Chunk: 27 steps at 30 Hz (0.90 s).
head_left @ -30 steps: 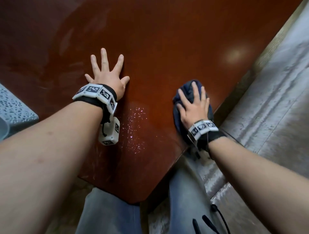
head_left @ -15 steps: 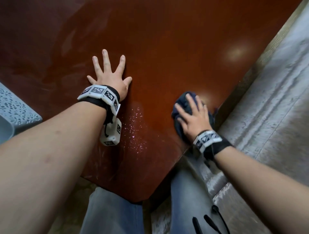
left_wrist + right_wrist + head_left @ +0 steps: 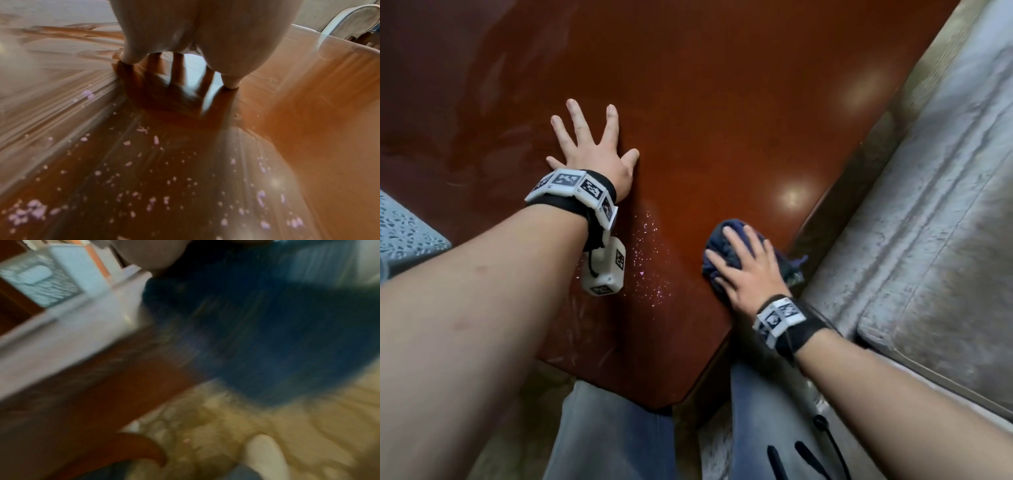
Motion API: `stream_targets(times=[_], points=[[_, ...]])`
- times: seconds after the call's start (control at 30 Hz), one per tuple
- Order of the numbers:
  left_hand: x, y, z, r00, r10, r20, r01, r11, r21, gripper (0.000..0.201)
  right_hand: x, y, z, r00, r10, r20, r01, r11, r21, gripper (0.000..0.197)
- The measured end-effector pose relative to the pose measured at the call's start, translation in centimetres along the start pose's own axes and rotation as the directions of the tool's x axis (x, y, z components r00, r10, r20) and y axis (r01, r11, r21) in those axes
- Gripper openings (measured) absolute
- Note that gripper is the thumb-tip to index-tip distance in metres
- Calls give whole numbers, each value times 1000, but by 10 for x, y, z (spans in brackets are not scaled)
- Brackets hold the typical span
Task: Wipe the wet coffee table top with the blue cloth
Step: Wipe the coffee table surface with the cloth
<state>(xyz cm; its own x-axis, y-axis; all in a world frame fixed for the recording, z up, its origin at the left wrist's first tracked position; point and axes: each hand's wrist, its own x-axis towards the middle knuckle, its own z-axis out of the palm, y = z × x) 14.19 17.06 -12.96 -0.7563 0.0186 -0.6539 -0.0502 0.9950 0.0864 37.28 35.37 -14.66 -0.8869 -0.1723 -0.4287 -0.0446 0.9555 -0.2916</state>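
Observation:
The glossy reddish-brown coffee table top point(image 3: 722, 102) fills the head view. My right hand point(image 3: 748, 270) presses flat, fingers straight, on the bunched dark blue cloth point(image 3: 719, 240) near the table's right edge; part of the cloth hangs over that edge. The right wrist view is blurred and shows the blue cloth point(image 3: 267, 337) at the table edge. My left hand point(image 3: 592, 147) lies flat with fingers spread on the table further left. Small water droplets point(image 3: 647, 253) glisten between the two hands, and the droplets point(image 3: 164, 186) also speckle the wood below my left palm point(image 3: 195, 32).
A grey upholstered sofa point(image 3: 928, 222) runs along the table's right side. My knees in blue jeans point(image 3: 613, 438) sit at the table's near corner. A patterned grey cushion point(image 3: 404, 233) is at the left edge. Wiped streaks show at the far left of the table.
My right hand has dragged the cloth toward me and leftward along the right edge of the table. The left hand stays planted in the same place.

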Motion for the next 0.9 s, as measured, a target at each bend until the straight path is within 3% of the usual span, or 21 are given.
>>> stream_targets(times=[0.1, 0.2, 0.27, 0.37, 0.47, 0.53, 0.67, 0.77, 0.9], points=[[-4, 9, 6, 1000, -7, 6, 7, 1000, -4, 70, 4, 49, -15, 987, 156, -35, -156, 988, 4, 48], [-10, 19, 15, 1000, -9, 3, 9, 1000, -1, 70, 46, 72, -45, 917, 381, -117, -375, 924, 68, 49], [-15, 26, 22, 1000, 2, -1, -2, 1000, 5, 69, 73, 63, -56, 879, 461, -120, -454, 887, 85, 51], [-19, 32, 27, 1000, 0, -6, 0, 1000, 7, 69, 82, 23, -43, 916, 383, -118, -372, 922, 105, 53], [-24, 38, 29, 1000, 8, 4, -8, 1000, 10, 69, 41, -4, -16, 984, 171, -54, -169, 985, 33, 50], [-28, 42, 31, 1000, 14, 12, -14, 1000, 16, 70, 13, 6, -9, 991, 133, 22, -133, 991, 12, 50], [-34, 50, 38, 1000, 28, 6, -29, 999, 21, 70, 0, 45, -22, 968, 246, 47, -247, 969, 22, 48], [-34, 49, 38, 999, 37, 10, -37, 999, 6, 70, 35, 49, -46, 934, 357, 24, -358, 933, 49, 51], [-27, 34, 29, 997, 71, 17, -71, 997, 7, 68, 94, 19, -59, 911, 412, -29, -408, 908, 93, 52]])
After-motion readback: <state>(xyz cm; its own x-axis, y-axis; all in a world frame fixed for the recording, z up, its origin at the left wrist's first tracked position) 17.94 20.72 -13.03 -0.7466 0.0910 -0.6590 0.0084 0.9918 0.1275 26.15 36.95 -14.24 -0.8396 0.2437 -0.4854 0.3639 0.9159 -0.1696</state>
